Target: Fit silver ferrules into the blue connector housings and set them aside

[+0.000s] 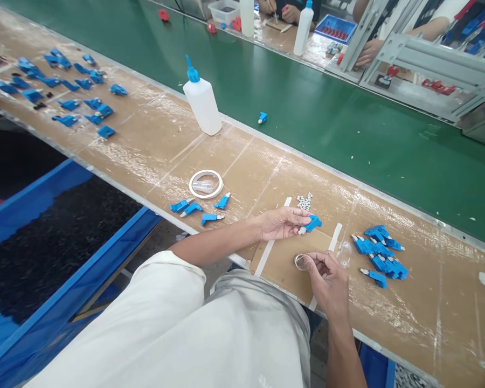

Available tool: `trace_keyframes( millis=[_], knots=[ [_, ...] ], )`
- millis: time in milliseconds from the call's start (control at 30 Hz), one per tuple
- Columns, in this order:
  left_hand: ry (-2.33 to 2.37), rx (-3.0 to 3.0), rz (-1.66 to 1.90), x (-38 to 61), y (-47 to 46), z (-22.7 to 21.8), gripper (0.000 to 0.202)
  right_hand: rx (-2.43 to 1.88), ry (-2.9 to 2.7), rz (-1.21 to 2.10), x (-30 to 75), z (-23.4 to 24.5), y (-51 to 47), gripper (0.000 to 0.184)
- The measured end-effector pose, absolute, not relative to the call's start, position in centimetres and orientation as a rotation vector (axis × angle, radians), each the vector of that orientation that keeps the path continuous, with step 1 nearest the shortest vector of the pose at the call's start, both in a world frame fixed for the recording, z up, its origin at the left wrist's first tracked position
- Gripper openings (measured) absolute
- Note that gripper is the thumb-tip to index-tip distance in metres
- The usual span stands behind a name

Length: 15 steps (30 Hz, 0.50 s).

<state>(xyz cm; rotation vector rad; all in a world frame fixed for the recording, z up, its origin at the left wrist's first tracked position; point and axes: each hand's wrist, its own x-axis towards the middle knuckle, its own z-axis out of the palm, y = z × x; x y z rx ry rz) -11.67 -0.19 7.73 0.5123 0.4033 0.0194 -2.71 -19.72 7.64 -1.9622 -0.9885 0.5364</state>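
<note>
My left hand [285,222] is closed on a small blue plastic part [313,223] with a whitish tip, held above a brown board [278,258] marked with white tape strips. Lower right, my right hand [327,275] has its thumb and fingers pinched together; what lies between them, if anything, is hidden. Its fingertips are beside a small round ring-like dish [300,262], and I cannot tell whether they touch it. Just beyond my left hand is a little heap of small silvery pieces [304,201]. A cluster of similar blue parts [378,248] lies right of my right hand.
Several blue parts [192,208] lie near a white tape roll [206,184]. A white squeeze bottle [203,105] stands by the green conveyor belt [327,118], which carries one blue part [262,117]. More blue parts [68,105] are far left. Co-workers' hands [291,13] show across the belt.
</note>
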Motion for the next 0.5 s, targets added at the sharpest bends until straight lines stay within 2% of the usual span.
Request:
trace_keyframes(
  millis=[267, 500],
  knots=[
    [0.447, 0.467, 0.056, -11.5, -0.1, 7.9, 0.009, -1.992, -0.806, 0.648, -1.5, 7.4, -20.2, 0.044],
    [0.443, 0.427, 0.077, -11.5, -0.1, 7.8, 0.009, -1.942, -0.883, 0.615, -2.3, 7.1, -19.0, 0.037]
  ],
)
